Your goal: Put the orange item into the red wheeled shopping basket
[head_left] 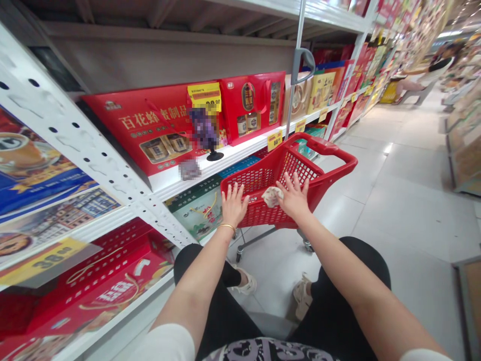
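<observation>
My left hand [233, 206] reaches over the near side of a red shopping cart [263, 213], palm down, its fingers spread and nothing visible in them. A gold bracelet [227, 226] circles that wrist. To its right is my right hand [295, 199], also with fingers stretched out. A crumpled whitish cloth [271, 197] with darker patches sticks out beside its thumb, apparently held against the palm. Whether the hands touch the cart rim, I cannot tell. The cart's basket has a perforated lattice wall, and its handle [343, 153] points right.
Red gift boxes [131, 118] line the shelf [233, 153] ahead. On its edge stands a purple, partly pixelated object [205, 128] with a black base. A pole with a grey grip [300, 65] rises behind the cart. A seated person [432, 72] is far down the aisle.
</observation>
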{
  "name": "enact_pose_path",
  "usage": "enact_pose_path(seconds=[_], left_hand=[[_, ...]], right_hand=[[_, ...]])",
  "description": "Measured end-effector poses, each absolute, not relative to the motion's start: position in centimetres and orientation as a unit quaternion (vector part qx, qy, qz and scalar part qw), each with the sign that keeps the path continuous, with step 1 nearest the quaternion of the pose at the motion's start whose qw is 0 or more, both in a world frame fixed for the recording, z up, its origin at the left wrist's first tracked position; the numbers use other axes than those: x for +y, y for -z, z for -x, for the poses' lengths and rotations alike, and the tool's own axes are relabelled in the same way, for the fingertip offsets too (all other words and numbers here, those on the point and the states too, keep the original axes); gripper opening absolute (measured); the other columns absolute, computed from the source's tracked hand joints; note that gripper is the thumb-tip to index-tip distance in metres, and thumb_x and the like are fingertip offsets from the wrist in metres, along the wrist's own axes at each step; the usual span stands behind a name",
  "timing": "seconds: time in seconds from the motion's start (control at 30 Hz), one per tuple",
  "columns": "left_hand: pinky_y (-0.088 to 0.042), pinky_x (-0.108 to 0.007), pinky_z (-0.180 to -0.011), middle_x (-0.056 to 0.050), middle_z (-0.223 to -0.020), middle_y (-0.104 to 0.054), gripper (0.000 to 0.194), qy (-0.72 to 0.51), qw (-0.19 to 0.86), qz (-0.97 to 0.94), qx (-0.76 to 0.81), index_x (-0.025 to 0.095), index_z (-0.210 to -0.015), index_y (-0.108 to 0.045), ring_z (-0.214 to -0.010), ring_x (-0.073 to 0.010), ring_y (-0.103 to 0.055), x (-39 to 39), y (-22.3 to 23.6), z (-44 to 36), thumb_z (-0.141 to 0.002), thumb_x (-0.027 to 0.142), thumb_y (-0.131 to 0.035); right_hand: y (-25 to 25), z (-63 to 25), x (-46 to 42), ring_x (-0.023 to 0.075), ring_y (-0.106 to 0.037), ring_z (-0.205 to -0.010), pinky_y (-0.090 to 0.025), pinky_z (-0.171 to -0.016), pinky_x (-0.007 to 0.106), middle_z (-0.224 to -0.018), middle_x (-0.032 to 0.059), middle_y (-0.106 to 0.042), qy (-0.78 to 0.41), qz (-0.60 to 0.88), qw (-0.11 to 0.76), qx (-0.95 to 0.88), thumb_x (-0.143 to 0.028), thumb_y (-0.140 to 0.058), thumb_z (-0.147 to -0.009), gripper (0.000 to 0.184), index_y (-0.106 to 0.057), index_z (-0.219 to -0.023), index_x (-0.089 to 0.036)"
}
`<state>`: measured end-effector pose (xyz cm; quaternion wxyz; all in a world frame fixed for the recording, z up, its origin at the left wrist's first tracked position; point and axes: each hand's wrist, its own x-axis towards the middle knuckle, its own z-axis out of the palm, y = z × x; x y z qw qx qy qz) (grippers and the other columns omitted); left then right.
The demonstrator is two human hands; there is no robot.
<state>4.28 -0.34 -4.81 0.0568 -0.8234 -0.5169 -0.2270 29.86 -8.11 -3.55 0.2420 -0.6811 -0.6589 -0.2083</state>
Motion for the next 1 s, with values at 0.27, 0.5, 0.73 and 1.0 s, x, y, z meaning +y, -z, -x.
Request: enact_pose_path(seconds=[0.27,0.5,0.73,1.0], left_hand=[[-0.017,-0.059,-0.136,-0.004,-0.179,-0.031,0.063,0.230,0.046,0.821,-0.521,0.028,-0.169,-0.039,-0.167,-0.0302,-0.021,-0.5,4.7,-4.3,-0.112,0.054,-0.033],[-0.018,-0.059,-0.136,-0.005,-0.178,-0.031,0.063,0.231,0.052,0.820,-0.521,0.028,-0.169,-0.039,-0.167,-0.0299,-0.022,-0.5,4.8,-4.3,-0.112,0.054,-0.033],[-0.020,-0.059,-0.135,-0.005,-0.178,-0.033,0.062,0.230,0.058,0.820,-0.522,0.027,-0.169,-0.041,-0.167,-0.0305,-0.024,-0.4,4.8,-4.4,-0.113,0.053,-0.033],[-0.021,-0.059,-0.135,-0.006,-0.177,-0.034,0.062,0.230,0.062,0.821,-0.519,0.026,-0.168,-0.042,-0.166,-0.0308,-0.025,-0.4,4.8,-4.4,-0.113,0.052,-0.033]], right_hand=[[4.3,-29.0,-7.3,0.0425,-0.015,-0.165,0.003,-0.127,0.077,-0.175,0.0204,-0.033,0.204,0.692,0.271,-0.637,-0.053,-0.051,-0.105,0.063,-0.058,-0.155,-0.016],[5.0,-27.0,-6.8,0.0396,-0.016,-0.166,0.007,-0.128,0.075,-0.174,0.0180,-0.037,0.170,0.683,0.269,-0.658,-0.060,-0.048,-0.106,0.065,-0.058,-0.155,-0.018],[5.3,-25.9,-7.6,0.0337,-0.024,-0.165,0.008,-0.130,0.071,-0.172,0.0111,-0.043,0.140,0.656,0.282,-0.686,-0.040,-0.037,-0.111,0.054,-0.055,-0.159,-0.022],[5.7,-26.5,-6.7,0.0425,-0.028,-0.162,0.006,-0.128,0.077,-0.169,0.0224,-0.044,0.170,0.654,0.267,-0.687,-0.063,-0.051,-0.105,0.075,-0.052,-0.160,-0.012]])
